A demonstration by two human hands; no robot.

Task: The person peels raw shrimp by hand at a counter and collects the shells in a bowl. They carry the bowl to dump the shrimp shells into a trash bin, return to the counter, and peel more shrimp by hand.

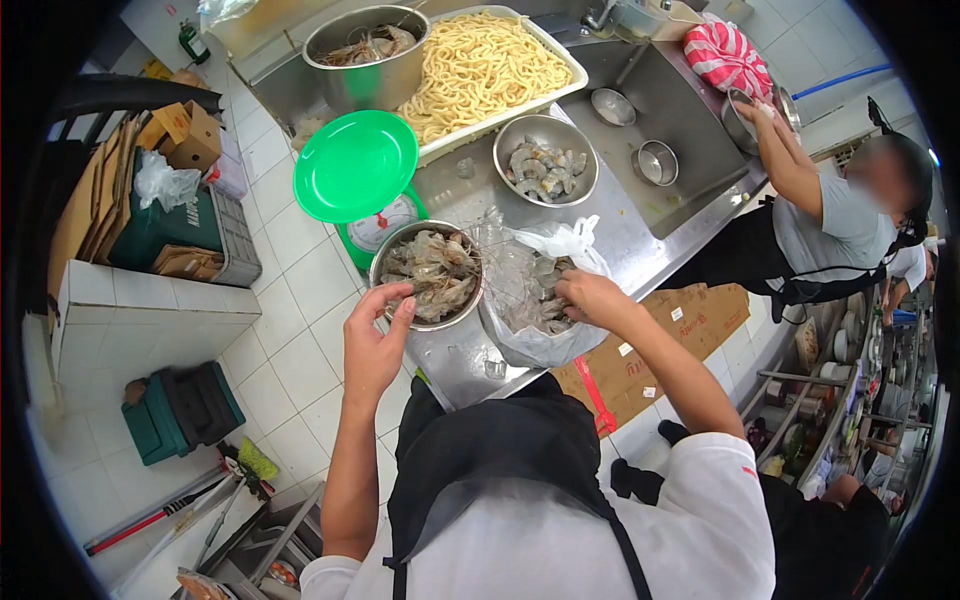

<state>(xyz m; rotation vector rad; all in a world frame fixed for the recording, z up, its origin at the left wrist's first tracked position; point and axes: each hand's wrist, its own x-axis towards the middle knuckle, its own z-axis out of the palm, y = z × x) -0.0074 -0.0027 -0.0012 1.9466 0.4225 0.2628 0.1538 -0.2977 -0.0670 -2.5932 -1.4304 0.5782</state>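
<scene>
My left hand is at the left rim of a steel bowl heaped with shrimp shells and heads, its fingers apart. My right hand reaches into a white plastic bag of shrimp and ice, fingertips pressed together on a shrimp partly hidden by the fingers. Behind the bag stands a steel bowl of peeled shrimp. A green scale with a round green plate sits beside the shell bowl.
A tray of thick noodles and a steel pot of shrimp stand at the back. Right of them is a sink with two small bowls. A co-worker works at its far end. Flattened cardboard lies on the floor.
</scene>
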